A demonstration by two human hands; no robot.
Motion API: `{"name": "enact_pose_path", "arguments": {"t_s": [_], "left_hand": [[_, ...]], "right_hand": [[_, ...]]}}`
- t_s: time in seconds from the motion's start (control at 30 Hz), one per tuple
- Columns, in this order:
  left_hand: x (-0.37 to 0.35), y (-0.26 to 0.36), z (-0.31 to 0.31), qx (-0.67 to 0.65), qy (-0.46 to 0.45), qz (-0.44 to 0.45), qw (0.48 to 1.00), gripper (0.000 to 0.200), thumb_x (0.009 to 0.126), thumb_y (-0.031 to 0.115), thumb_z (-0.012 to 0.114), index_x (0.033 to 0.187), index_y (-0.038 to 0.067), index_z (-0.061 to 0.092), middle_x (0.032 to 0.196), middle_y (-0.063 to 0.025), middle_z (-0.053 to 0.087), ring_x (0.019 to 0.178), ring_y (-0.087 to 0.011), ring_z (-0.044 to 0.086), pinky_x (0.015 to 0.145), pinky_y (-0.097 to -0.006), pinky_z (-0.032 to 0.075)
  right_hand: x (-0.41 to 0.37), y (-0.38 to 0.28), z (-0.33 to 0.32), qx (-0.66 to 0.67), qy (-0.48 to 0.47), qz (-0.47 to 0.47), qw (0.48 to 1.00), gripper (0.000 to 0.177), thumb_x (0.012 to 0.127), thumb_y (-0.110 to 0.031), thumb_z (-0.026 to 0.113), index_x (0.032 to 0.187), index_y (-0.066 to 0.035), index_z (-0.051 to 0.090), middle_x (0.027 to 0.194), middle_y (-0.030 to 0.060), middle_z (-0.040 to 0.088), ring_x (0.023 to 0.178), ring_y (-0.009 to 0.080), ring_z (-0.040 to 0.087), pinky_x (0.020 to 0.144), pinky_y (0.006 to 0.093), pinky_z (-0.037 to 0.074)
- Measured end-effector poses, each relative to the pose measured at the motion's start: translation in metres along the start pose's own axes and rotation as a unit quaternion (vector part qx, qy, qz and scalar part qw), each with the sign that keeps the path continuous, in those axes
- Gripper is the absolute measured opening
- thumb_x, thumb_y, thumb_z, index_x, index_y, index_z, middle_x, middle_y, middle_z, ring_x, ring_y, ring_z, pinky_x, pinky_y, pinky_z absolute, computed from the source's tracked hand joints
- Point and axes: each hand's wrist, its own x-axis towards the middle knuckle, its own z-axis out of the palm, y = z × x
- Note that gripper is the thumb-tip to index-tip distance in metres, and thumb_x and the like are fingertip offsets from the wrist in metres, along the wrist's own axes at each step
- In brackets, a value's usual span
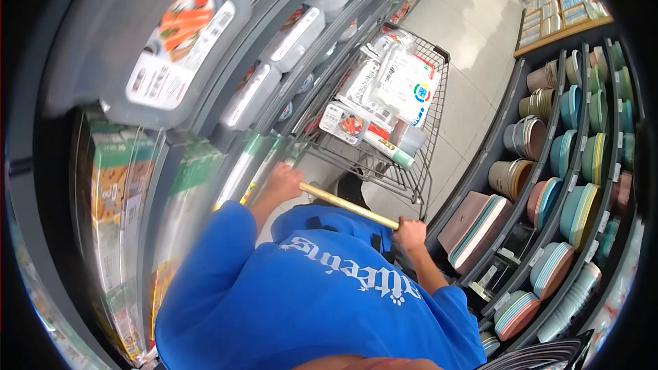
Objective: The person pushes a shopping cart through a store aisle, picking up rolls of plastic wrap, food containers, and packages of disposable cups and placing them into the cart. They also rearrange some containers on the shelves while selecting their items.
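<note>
My left hand [282, 182] is closed around the left end of a yellow cart handle [348, 204]. Around the handle's right end, my right hand [411, 233] is wrapped too. Ahead of both hands, the wire shopping cart [436, 138] holds white plastic packs [407, 85], a clear container with a food-picture label [343, 122] and a green-and-white roll-shaped box [388, 147]. The lower part of the cart is partly hidden by its load.
Shelves on the left hold plastic containers [295, 38] and long green-topped boxes [113, 199]. Shelves on the right hold stacked bowls [579, 212] and pots [510, 175]. A tiled floor aisle [473, 48] runs ahead, beside a wooden display [562, 31].
</note>
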Motion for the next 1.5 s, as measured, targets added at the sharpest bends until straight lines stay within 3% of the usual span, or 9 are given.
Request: {"name": "enact_pose_path", "arguments": {"t_s": [0.07,0.13,0.27,0.63,0.97,1.07,1.3,1.4,1.5], "left_hand": [[0.01,0.025,0.016,-0.021,0.034,0.002,0.999,0.016,0.059,0.016,0.069,0.07,0.014,0.058,0.066,-0.0024,0.062,0.066,-0.0232,0.062,0.073,-0.0379,0.046],[-0.01,-0.07,-0.017,0.04,0.057,0.023,0.997,0.015,0.059,0.016,0.069,0.07,0.014,0.058,0.066,-0.0021,0.062,0.065,-0.0229,0.061,0.073,-0.037,0.045],[-0.062,0.038,-0.01,0.017,0.014,-0.002,1.0,0.016,0.062,0.019,0.071,0.075,0.016,0.063,0.07,-0.0012,0.066,0.069,-0.0215,0.063,0.076,-0.0363,0.044],[-0.109,0.006,-0.013,0.015,0.012,0.007,1.0,0.016,0.063,0.02,0.072,0.074,0.015,0.061,0.068,-0.003,0.066,0.069,-0.0224,0.065,0.077,-0.0366,0.044],[-0.129,-0.001,-0.014,0.003,0.056,0.012,0.998,0.015,0.06,0.016,0.071,0.069,0.012,0.059,0.066,-0.005,0.064,0.067,-0.0253,0.065,0.076,-0.037,0.045],[-0.129,-0.001,-0.026,-0.021,0.016,0.022,0.999,0.016,0.061,0.015,0.069,0.075,0.012,0.065,0.078,-0.0058,0.066,0.078,-0.0242,0.065,0.075,-0.0368,0.044],[-0.1,0.053,-0.066,-0.447,0.07,-0.096,0.887,0.044,0.076,0.008,0.07,0.12,0.006,0.062,0.107,-0.0106,0.059,0.097,-0.0231,0.062,0.088,-0.036,0.052],[-0.076,0.114,-0.081,-0.582,0.044,-0.058,0.81,0.037,0.088,0.011,0.071,0.122,0.004,0.058,0.11,-0.0091,0.059,0.098,-0.0187,0.061,0.084,-0.0333,0.052],[-0.063,0.168,-0.087,-0.542,-0.023,0.028,0.839,0.042,0.091,0.018,0.069,0.127,0.002,0.053,0.115,-0.0138,0.052,0.105,-0.0259,0.057,0.091,-0.0379,0.049]], "right_hand": [[-0.008,0.027,-0.012,0.009,0.003,-0.001,1.0,0.022,0.071,-0.032,0.07,0.078,-0.011,0.069,0.065,0.0148,0.068,0.062,0.0354,0.069,0.06,0.044,0.056],[0.058,-0.06,0.026,0.039,0.078,-0.017,0.996,0.022,0.07,-0.032,0.069,0.077,-0.011,0.068,0.063,0.015,0.067,0.061,0.0356,0.069,0.059,0.0447,0.055],[-0.056,-0.008,0.024,0.011,0.075,-0.011,0.997,0.019,0.068,-0.028,0.067,0.075,-0.011,0.068,0.062,0.016,0.066,0.059,0.0362,0.067,0.057,0.0459,0.054],[-0.073,-0.066,0.043,0.02,0.109,-0.033,0.993,0.014,0.068,-0.023,0.063,0.072,-0.01,0.067,0.066,0.0137,0.068,0.062,0.0354,0.068,0.058,0.0457,0.054],[-0.082,-0.096,0.02,0.13,0.073,-0.136,0.98,0.064,0.086,-0.052,0.068,0.13,-0.008,0.058,0.102,0.0144,0.066,0.088,0.0356,0.068,0.074,0.0457,0.055],[-0.057,-0.134,0.014,0.22,0.14,-0.163,0.951,0.039,0.093,-0.034,0.065,0.119,-0.005,0.062,0.099,0.0151,0.065,0.087,0.0365,0.066,0.074,0.045,0.053],[0.054,-0.247,-0.019,0.518,0.249,-0.033,0.817,0.014,0.093,-0.013,0.065,0.1,0.0,0.066,0.079,0.0151,0.066,0.069,0.0231,0.063,0.067,0.0368,0.05],[0.096,-0.247,-0.018,0.511,0.196,-0.063,0.835,0.017,0.092,-0.015,0.065,0.1,0.001,0.065,0.073,0.0089,0.064,0.064,0.0165,0.056,0.06,0.0322,0.047],[0.143,-0.234,0.009,0.458,0.218,-0.037,0.861,0.017,0.09,-0.013,0.064,0.099,0.001,0.065,0.069,0.0081,0.063,0.059,0.0168,0.06,0.057,0.0332,0.048]]}}
